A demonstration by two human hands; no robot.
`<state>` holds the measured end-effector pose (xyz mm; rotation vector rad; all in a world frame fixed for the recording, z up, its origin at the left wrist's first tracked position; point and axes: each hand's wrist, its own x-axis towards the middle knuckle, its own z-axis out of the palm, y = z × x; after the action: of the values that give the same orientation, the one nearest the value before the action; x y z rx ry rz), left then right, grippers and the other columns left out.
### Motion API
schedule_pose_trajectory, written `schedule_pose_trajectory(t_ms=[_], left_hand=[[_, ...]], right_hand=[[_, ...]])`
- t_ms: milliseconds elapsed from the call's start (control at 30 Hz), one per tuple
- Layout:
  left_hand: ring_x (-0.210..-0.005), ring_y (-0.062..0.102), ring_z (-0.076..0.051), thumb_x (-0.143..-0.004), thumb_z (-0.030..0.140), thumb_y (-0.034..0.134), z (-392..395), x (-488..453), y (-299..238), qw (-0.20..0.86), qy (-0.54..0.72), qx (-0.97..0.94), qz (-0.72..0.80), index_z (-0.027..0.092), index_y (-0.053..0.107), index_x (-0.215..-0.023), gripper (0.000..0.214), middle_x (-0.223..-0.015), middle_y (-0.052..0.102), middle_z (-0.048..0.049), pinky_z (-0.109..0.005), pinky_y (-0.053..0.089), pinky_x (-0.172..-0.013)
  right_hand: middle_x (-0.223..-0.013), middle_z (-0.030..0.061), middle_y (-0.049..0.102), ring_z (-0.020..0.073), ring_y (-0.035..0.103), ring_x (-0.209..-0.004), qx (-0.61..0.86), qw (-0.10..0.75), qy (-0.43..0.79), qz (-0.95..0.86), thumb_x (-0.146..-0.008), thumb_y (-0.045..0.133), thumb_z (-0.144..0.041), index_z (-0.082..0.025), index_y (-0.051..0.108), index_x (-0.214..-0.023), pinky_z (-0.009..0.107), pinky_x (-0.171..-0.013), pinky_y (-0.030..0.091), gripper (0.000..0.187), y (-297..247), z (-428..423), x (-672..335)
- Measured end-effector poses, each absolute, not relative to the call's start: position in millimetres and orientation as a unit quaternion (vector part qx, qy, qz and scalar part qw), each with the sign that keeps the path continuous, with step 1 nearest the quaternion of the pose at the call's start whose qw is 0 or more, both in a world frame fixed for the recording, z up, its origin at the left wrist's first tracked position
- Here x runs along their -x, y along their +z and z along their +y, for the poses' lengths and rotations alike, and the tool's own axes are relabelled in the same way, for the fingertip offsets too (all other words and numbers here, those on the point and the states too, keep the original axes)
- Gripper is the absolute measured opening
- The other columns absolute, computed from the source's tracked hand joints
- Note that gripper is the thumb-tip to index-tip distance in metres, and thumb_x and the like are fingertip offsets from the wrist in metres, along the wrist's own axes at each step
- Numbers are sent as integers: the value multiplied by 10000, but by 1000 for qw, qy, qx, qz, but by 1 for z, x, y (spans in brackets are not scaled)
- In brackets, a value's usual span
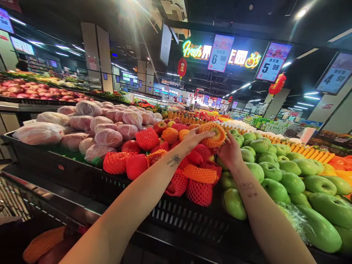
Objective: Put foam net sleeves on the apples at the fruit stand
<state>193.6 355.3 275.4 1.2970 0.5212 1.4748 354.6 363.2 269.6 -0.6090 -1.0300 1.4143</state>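
Note:
My left hand (195, 138) is closed around an apple (216, 129) in an orange foam net sleeve, its thumb across the near face. On the right side of that apple, my right hand (231, 152) curls its fingers against it; some fingertips are hidden. Below and around both hands lie apples in red foam nets (200, 192), heaped in a black crate (176, 214). A flat orange foam sleeve (200, 173) rests on top of them. Right beside my right wrist are green apples (233, 202).
Film-wrapped pinkish fruit (108, 137) fills the crate's left part. Crumpled clear plastic (297, 220) lies among the green apples at right. An orange picket divider (310, 152) runs behind them. Price signs (220, 54) hang overhead. Onions (35, 90) are piled at far left.

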Motion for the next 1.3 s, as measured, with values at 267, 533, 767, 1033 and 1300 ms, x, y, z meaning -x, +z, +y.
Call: schedule_pose_trajectory(t_ms=[267,533,767,1033,1300], left_hand=[[-985,673,-220,-559,379,883,357,-192,272,476,563,-626,254,159,668,-1066,593,-1075,728,-65,-365,511,-945],[-974,666,-207,-588,371,840,359,-194,271,479,605,-579,263,147,640,-1065,564,-1100,709,-82,-340,506,-925],[-976,680,-212,-651,296,849,362,-192,276,475,678,-492,269,154,608,-1137,561,-1150,702,-110,-353,538,-911],[-1055,647,-239,-613,330,896,354,-193,274,446,588,-633,234,166,638,-1153,620,-1171,690,-101,-397,505,-970],[-815,588,-115,-742,325,807,364,-188,276,448,674,-550,207,147,669,-792,230,-827,656,-8,-257,463,-848]], right_hand=[[-855,-40,743,114,657,-771,233,679,503,-481,-637,836,-321,-226,722,-787,212,-707,570,211,264,375,-358],[-835,13,685,161,604,-701,359,660,351,-559,-702,764,-485,-215,661,-872,312,-640,529,334,262,379,-366],[-1464,124,502,290,593,-1190,271,568,25,-777,-751,684,-283,-272,413,-1455,482,-936,551,754,263,360,-356],[-1302,108,620,304,613,-1182,309,588,0,-747,-622,827,-349,-234,505,-1283,518,-1075,477,744,258,359,-350],[-1213,100,646,292,628,-1136,306,652,147,-678,-560,888,-419,-217,521,-1183,511,-1077,479,750,253,362,-344]])
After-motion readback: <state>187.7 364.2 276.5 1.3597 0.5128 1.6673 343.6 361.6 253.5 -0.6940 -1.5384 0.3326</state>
